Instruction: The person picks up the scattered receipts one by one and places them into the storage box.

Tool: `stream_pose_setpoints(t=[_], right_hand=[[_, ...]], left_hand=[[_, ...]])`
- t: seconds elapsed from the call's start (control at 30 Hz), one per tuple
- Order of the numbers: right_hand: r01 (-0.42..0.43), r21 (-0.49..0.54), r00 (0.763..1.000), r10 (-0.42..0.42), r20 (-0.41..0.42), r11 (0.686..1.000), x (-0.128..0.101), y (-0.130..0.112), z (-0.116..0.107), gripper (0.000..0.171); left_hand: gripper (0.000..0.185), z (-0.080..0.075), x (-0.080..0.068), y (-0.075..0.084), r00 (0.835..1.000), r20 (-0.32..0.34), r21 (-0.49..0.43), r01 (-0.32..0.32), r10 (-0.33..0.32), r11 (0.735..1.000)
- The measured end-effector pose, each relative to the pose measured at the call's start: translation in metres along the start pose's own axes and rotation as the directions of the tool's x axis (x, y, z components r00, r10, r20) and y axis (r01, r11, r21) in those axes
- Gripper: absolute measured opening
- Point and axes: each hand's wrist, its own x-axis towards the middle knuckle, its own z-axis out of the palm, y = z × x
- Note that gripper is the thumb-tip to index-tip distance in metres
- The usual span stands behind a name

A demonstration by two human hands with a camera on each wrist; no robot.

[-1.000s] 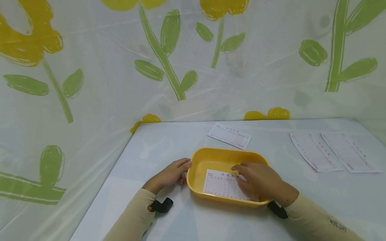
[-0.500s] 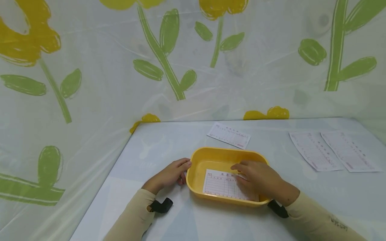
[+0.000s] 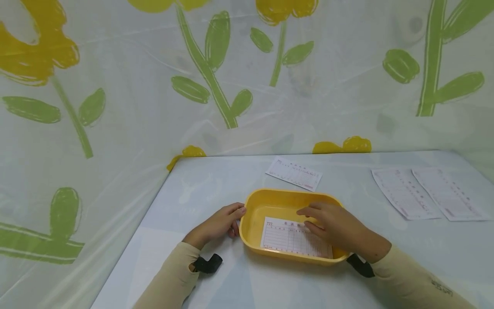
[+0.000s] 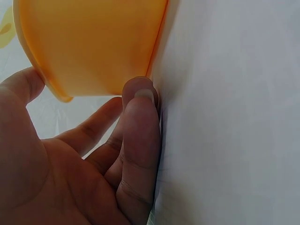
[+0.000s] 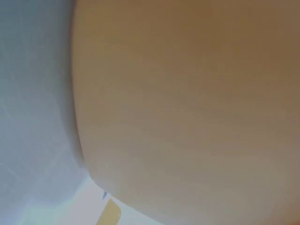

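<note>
A yellow oblong tray [image 3: 285, 193] stands on the pale table, with a printed paper slip [image 3: 281, 238] lying flat on its floor. My left hand [image 3: 220, 223] rests on the table against the tray's left outer wall. In the left wrist view its fingers [image 4: 138, 136] lie nearly straight and touch the base of the tray [image 4: 93, 42], with the thumb near the rim. My right hand [image 3: 335, 225] reaches over the tray's right side, its loosely extended fingers lying on the slip's right part. The right wrist view is filled by a blurred close surface.
Another slip [image 3: 294, 174] lies just behind the tray. Two more slips [image 3: 403, 193] [image 3: 444, 193] lie side by side at the right. A plastic sheet printed with flowers [image 3: 216, 86] hangs behind and left of the table [image 3: 200, 189], whose left edge runs diagonally.
My right hand and forearm have slid slightly to the right over the slip. The left hand and the tray have stayed in place.
</note>
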Motion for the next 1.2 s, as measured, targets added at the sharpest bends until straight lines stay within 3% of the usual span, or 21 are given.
stream_pose_setpoints(t=[0.23,0.6,0.8,1.2], right_hand=[[0.072,-0.042,0.988,-0.077,-0.137,0.997,-0.001,0.008,-0.006,0.03],[0.077,-0.038,0.963,-0.084,-0.257,0.996,-0.002,0.024,-0.019,0.038],[0.061,-0.035,0.961,-0.068,-0.268,0.998,-0.004,0.031,-0.02,0.04],[-0.064,-0.028,0.967,0.055,-0.248,0.998,-0.006,0.035,-0.026,0.049]], left_hand=[[0.051,-0.001,0.0,0.002,1.0,-0.008,0.001,0.011,-0.011,1.0],[0.048,-0.003,0.0,0.001,1.0,-0.012,0.009,-0.011,0.011,1.0],[0.048,-0.002,0.001,0.002,1.0,-0.009,0.0,-0.001,0.001,1.0],[0.047,0.001,0.0,0.0,1.0,-0.007,-0.008,-0.015,0.015,1.0]])
